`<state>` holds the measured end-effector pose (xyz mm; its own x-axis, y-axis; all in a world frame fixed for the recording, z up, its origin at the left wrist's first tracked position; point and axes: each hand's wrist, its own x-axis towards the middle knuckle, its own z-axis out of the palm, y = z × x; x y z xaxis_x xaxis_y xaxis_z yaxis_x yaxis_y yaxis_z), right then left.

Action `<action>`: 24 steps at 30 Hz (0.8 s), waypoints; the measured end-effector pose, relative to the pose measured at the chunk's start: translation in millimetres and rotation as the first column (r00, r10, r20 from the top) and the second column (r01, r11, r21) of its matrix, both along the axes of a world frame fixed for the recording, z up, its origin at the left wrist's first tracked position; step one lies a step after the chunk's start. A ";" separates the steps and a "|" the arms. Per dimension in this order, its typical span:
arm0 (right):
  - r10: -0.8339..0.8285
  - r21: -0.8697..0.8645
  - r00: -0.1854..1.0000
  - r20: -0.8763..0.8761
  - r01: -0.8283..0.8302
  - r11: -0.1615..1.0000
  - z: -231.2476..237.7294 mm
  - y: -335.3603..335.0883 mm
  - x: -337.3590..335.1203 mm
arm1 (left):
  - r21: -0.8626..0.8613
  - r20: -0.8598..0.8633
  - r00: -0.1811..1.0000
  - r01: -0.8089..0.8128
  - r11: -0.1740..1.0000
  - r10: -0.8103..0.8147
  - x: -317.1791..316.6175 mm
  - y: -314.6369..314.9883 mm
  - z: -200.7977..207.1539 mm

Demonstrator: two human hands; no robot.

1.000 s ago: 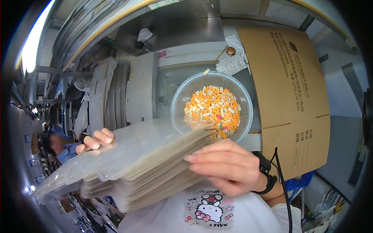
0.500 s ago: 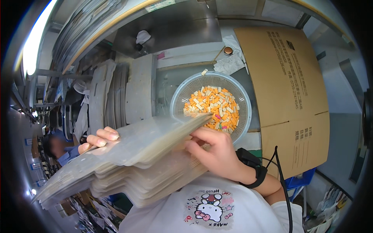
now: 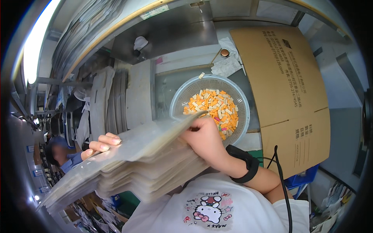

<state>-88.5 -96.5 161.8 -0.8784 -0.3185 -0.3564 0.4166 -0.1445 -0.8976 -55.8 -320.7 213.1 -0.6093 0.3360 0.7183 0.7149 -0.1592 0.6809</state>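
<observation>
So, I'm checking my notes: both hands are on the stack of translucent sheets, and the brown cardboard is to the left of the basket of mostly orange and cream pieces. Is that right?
Not quite: in the head view, the brown cardboard is to the right of the basket. The left hand and right hand are on the stack, as you say.

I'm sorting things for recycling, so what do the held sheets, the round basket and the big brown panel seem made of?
Sheets: probably plastic, translucent and glossy, showing light reflections. Basket: likely moulded plastic, smooth, its wall perforated. Panel: apparently cardboard, matt brown, with a crease and slots.
</observation>
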 end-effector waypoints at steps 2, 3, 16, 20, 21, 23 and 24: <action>-0.064 -0.033 0.995 -0.079 0.062 0.998 -8.5 -2.7 -8.2 | 0.037 -0.009 0.999 -0.047 0.998 0.047 -1.9 9.7 -0.5; -0.070 -0.033 0.994 -0.080 0.067 0.997 -11.6 -3.0 -10.6 | 0.034 -0.019 0.999 -0.044 0.998 0.044 -4.8 12.7 -1.7; 0.215 0.747 0.957 -0.195 0.003 0.665 -91.1 84.8 -14.9 | 0.650 0.455 0.859 -0.501 0.571 0.235 3.9 36.3 -5.0; 0.165 0.641 0.951 -0.261 0.042 0.766 -48.9 107.8 2.3 | 0.626 0.540 0.473 -0.779 0.043 0.696 -15.1 40.9 17.4; 0.264 0.621 0.933 -0.244 -0.059 0.782 -29.1 116.4 12.4 | 0.631 0.538 0.476 -0.775 0.042 0.696 -14.7 38.6 16.7; 0.358 0.600 0.903 -0.237 -0.154 0.785 -17.3 122.6 18.0 | 0.632 0.485 0.515 -0.765 0.124 0.706 -14.3 33.8 15.0; 0.471 0.564 0.853 -0.226 -0.280 0.777 -16.2 119.5 19.8 | 0.601 0.500 0.505 -0.787 0.138 0.704 -13.7 37.2 17.1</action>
